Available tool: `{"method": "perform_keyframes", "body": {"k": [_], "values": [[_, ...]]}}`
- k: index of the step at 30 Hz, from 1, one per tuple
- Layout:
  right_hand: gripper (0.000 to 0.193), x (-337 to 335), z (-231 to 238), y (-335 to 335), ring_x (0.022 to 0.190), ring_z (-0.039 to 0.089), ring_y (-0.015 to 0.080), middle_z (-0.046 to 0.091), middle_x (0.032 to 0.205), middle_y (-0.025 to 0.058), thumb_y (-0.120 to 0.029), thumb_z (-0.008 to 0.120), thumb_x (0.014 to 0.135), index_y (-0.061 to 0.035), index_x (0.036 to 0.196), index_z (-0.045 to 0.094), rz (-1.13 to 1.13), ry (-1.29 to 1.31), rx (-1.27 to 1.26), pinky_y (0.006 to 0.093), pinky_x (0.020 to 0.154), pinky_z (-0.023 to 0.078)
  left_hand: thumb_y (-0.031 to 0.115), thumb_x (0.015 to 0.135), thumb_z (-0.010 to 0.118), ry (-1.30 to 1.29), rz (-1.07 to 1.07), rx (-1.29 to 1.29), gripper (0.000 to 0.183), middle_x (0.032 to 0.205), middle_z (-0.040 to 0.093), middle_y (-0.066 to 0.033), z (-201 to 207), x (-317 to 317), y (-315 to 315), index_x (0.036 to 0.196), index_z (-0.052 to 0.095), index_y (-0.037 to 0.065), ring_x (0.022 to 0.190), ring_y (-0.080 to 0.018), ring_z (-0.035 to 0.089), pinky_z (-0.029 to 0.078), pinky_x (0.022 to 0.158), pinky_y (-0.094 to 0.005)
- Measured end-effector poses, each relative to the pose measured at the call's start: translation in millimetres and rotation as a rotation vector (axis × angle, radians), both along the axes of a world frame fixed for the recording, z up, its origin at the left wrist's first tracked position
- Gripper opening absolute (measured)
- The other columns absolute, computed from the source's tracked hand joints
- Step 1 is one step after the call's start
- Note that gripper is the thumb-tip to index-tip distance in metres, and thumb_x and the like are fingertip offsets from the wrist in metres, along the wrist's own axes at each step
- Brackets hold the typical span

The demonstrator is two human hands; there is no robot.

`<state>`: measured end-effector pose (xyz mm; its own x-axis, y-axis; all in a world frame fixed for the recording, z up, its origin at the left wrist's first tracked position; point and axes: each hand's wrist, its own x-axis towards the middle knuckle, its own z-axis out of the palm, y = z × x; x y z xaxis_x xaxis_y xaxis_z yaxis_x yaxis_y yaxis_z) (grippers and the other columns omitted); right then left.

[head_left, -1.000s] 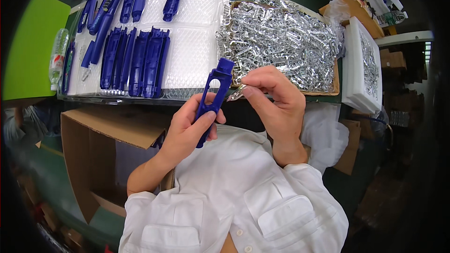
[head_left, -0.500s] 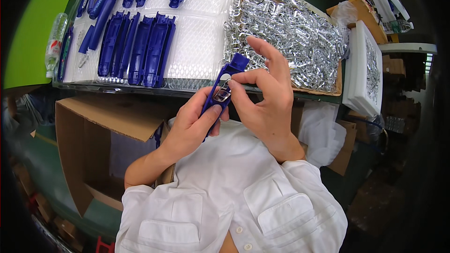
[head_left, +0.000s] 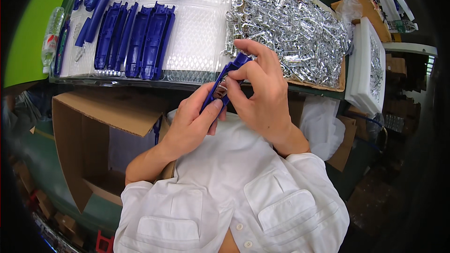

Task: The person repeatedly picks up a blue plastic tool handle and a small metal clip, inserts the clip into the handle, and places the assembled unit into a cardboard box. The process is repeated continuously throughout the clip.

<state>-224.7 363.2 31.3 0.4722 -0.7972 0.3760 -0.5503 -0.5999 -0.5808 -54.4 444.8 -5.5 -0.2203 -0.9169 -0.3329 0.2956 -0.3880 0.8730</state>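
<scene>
Here, in the head view, a long blue plastic handle shell (head_left: 224,86) is held up just in front of the chest, at the near edge of the bench and over the white shirt (head_left: 225,192). The left hand (head_left: 190,124) is wrapped around its lower half, fingers curled shut on it, thumb laid along the side. The right hand (head_left: 260,89) is closed over the upper end, with the fingertips (head_left: 243,68) pinched at a small shiny metal piece (head_left: 219,90) seated in the shell's opening; how firmly that piece is gripped cannot be told, since the fingers cover most of it.

The shell is judged light and stiff, a moulded part with smooth, perhaps slippery faces; it is best taken along its long edges, as is being done. The metal piece is judged small, hard and easily dropped, so a fingertip pinch suits it.

Beyond the hands, a row of matching blue plastic shells (head_left: 133,37) is laid on a clear embossed plastic sheet (head_left: 197,33). To the right, a heap of bright metal clips (head_left: 290,28) is piled on a cardboard tray (head_left: 341,72), with a white foam tray (head_left: 363,72) beside it. An open brown cardboard box (head_left: 89,131) stands below the bench on the left.
</scene>
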Motion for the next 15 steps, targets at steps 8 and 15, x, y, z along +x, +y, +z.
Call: {"method": "perform_keyframes", "body": {"k": [8,15], "values": [[0.039,3.7,7.0,7.0,0.112,0.066,0.0188,0.067,0.123,0.0107,0.005,0.072,0.083,0.0008,0.121,0.063,-0.142,-0.324,0.413,0.0337,0.101,0.051,0.01,0.105,0.049,-0.185,0.015,-0.253,0.028,0.077,0.065,-0.0051,10.0,3.6,0.5,0.128,0.059,-0.004,0.061,-0.0086,0.06,0.049,0.056,-0.0248],[0.032,-6.8,-14.1,3.2,0.1,0.069,0.0182,0.069,0.114,0.0084,0.001,0.071,0.083,-0.0005,0.115,0.065,-0.112,-0.388,0.478,0.0318,0.091,0.054,0.011,0.107,0.053,-0.454,0.016,-0.282,0.022,0.07,0.067,-0.0054,12.8,-1.0,-9.5,0.11,0.066,-0.007,0.063,-0.0102,0.065,0.052,0.058,-0.0262]]}}
